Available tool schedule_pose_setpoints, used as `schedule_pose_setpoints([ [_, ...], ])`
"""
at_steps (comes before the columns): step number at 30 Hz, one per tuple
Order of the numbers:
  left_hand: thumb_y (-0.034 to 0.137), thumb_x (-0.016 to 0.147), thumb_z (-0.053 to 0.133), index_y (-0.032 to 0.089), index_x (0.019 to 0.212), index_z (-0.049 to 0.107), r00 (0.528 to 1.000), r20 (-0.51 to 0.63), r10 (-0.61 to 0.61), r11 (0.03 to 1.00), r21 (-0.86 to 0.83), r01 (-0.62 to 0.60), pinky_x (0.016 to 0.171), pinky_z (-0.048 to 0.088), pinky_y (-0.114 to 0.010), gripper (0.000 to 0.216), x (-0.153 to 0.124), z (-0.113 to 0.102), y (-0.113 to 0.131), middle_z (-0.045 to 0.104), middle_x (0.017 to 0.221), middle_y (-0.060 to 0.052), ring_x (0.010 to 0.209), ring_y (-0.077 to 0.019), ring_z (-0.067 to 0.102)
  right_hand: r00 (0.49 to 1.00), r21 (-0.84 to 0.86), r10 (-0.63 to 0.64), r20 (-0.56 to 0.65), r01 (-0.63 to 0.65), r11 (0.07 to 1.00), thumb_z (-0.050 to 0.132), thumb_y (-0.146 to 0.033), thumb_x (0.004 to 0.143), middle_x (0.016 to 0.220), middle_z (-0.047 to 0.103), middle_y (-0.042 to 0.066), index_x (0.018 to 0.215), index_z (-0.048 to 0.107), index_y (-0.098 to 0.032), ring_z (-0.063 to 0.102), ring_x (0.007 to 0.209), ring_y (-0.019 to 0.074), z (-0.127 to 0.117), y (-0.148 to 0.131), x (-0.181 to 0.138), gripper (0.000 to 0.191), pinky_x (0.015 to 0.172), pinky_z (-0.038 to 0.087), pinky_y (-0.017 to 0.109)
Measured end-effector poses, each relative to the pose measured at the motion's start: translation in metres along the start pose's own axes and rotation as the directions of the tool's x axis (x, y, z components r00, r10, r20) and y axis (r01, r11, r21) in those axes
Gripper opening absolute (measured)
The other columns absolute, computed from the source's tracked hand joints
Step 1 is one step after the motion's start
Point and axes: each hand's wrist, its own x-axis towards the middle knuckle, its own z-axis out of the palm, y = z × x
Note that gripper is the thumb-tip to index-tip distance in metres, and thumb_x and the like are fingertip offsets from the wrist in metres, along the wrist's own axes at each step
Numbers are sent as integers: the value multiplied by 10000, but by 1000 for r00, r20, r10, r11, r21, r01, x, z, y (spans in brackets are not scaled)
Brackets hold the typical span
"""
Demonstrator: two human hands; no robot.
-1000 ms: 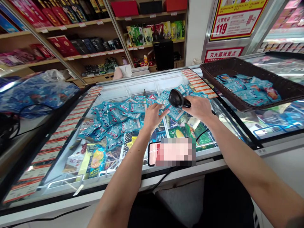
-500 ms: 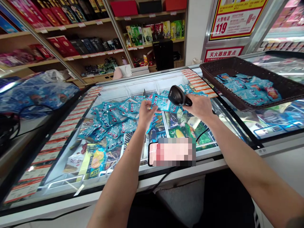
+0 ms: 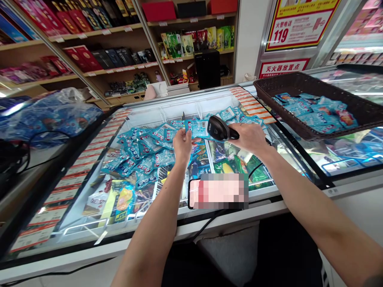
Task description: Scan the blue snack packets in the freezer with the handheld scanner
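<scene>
Pinched in my left hand [image 3: 183, 144] is a light-blue snack packet [image 3: 197, 128], its printed face toward me and a barcode near its right end. My right hand [image 3: 249, 136] is wrapped round the handle of a black barcode scanner [image 3: 219, 128]. The scanner's head is close to the packet's right end and overlaps it in view. A pile of similar blue packets [image 3: 143, 149] spreads over the glass freezer top to the left, and more blue packets [image 3: 230, 114] lie behind the scanner.
A phone [image 3: 220, 193], its screen pixelated, lies at the freezer's front edge [image 3: 263, 215]. A brown basket [image 3: 302, 85] holding blue packets stands at right. Plastic-wrapped blue packs [image 3: 48, 121] are at left. Behind are stocked shelves [image 3: 113, 69]. A black cable [image 3: 255, 169] runs over the glass.
The scanner in my right hand has moved left and slightly down, nearer the packet. My left hand has shifted slightly left with the packet still held. The view has moved a little.
</scene>
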Motion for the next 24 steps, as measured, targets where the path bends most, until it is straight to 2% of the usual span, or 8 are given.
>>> schedule_pose_setpoints([
  [8,464,900,561,220,920,445,997,21,78,997,-14,-78,523,571,-287,271,1,1,-6,518,723,32,653,-201,725,998,18,-42,-42,43,999,595,-462,852,872,748,41,1067,708,-220,641,738,196,2,-1,0,343,581,261,295],
  [24,409,912,532,229,874,411,998,23,62,998,-29,-62,546,589,-301,221,1,1,-7,458,708,43,656,-203,728,999,6,-50,-20,50,999,583,-475,859,878,753,45,1082,713,-225,641,745,202,1,-1,0,359,582,279,305],
])
